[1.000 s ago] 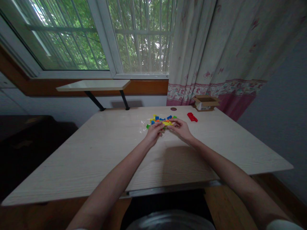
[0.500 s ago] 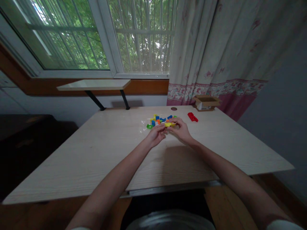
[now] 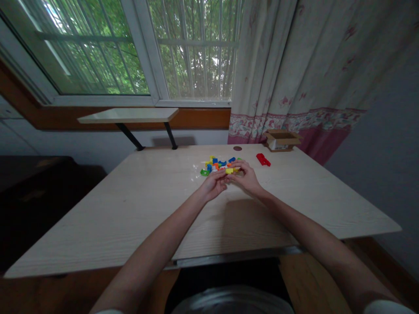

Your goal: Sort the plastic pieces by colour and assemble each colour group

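Note:
Both my hands meet just in front of a heap of small plastic building bricks (image 3: 216,165) in yellow, blue, orange and green. A yellow brick (image 3: 229,171) sits between them. My left hand (image 3: 214,184) pinches its left end, and my right hand (image 3: 246,176) grips its right end, with the fingers partly covering it. Right of the heap lies a red plastic piece (image 3: 263,159), out of reach of my fingers. All of this rests on a pale wood-grain table (image 3: 131,213).
A small open cardboard box (image 3: 282,141) stands at the table's far right corner, and a brown disc (image 3: 237,148) lies near the far edge. A narrow shelf (image 3: 127,115) stands beyond the table, below a window. A patterned curtain (image 3: 294,65) hangs at right.
My hands have drawn slightly back from the heap toward me, carrying the yellow brick, and the green brick at the heap's left edge now shows fully.

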Motion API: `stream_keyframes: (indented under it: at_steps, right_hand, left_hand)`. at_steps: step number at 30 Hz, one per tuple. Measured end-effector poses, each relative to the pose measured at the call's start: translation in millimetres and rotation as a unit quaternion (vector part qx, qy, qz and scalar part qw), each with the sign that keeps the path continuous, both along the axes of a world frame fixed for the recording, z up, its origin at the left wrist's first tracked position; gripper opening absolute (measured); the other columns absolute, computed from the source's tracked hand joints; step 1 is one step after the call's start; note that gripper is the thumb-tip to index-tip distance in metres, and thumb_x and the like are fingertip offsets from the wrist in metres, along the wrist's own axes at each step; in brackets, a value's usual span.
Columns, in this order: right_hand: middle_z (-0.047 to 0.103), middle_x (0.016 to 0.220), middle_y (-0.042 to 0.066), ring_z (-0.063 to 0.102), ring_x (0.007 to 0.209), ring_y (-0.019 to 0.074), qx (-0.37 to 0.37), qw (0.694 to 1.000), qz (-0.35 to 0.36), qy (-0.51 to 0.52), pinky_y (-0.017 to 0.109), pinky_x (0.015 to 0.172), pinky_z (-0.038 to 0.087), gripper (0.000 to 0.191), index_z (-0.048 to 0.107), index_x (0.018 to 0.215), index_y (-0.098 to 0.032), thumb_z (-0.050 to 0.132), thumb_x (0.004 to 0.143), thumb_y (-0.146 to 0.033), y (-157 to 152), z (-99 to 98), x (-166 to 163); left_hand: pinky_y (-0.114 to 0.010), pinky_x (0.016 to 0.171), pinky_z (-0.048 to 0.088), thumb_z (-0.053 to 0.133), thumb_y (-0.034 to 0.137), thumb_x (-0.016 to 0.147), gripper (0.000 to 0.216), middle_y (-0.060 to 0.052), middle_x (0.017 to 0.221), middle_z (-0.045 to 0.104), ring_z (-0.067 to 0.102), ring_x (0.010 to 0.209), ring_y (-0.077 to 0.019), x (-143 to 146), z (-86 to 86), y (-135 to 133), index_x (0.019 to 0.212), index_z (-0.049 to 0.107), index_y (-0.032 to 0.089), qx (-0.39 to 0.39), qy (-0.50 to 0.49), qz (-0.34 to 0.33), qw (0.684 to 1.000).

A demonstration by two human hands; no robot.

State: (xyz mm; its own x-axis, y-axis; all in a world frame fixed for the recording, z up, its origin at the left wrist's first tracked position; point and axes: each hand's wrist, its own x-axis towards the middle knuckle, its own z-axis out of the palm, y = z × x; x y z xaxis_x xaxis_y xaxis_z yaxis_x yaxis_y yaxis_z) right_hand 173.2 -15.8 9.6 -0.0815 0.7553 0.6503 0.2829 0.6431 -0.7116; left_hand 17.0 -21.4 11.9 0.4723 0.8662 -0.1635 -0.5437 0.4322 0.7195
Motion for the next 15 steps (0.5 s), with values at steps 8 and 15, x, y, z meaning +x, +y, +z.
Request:
stream_keyframes:
  at_steps: [8, 15]
  right_hand:
    - [0.063, 0.093, 0.005, 0.055, 0.095, 0.0218, -0.019, 1.000, -0.002, 0.020, 0.037, 0.084, 0.042, 0.024, 0.064, 0.083, -0.024, 0.075, 0.064, -0.033, 1, 0.7, 3]
    - [0.062, 0.084, 0.002, 0.053, 0.072, 0.0146, -0.080, 0.994, 0.026, 0.062, 0.032, 0.072, 0.045, 0.032, 0.063, 0.091, -0.022, 0.074, 0.064, -0.036, 7, -10.1, 1]
  left_hand:
    - [-0.014, 0.040, 0.039, 0.072, 0.014, 0.067, 0.021, -0.001, 0.071, 0.064, 0.055, 0.049, -0.0052, -6, -0.5, 6, 0.087, 0.065, 0.013, 0.051, 0.022, 0.053, 0.997]
    - [-0.014, 0.037, 0.032, 0.077, 0.020, 0.056, 0.030, -0.003, 0.072, 0.066, 0.052, 0.050, -0.0052, -6, -2.9, 13, 0.084, 0.069, 0.013, 0.130, 0.112, 0.135, 0.976]
